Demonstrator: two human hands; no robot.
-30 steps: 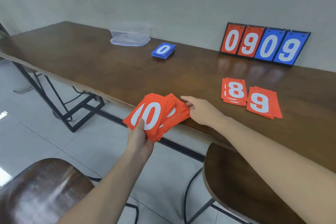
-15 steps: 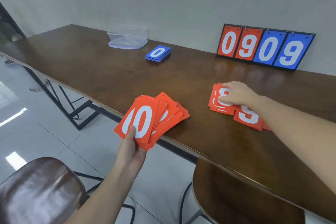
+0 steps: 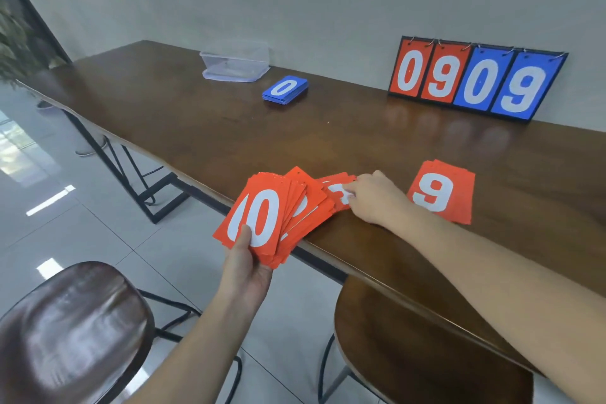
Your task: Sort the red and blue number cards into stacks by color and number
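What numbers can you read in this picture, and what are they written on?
"0 9 0 9" on the flip scoreboard by the wall: two red cards, then two blue.
"0" on the blue stack.
"0" on the front red card of the fan held by the left hand.
"9" on the red pile.
The red cards under the right hand: number covered, unreadable.
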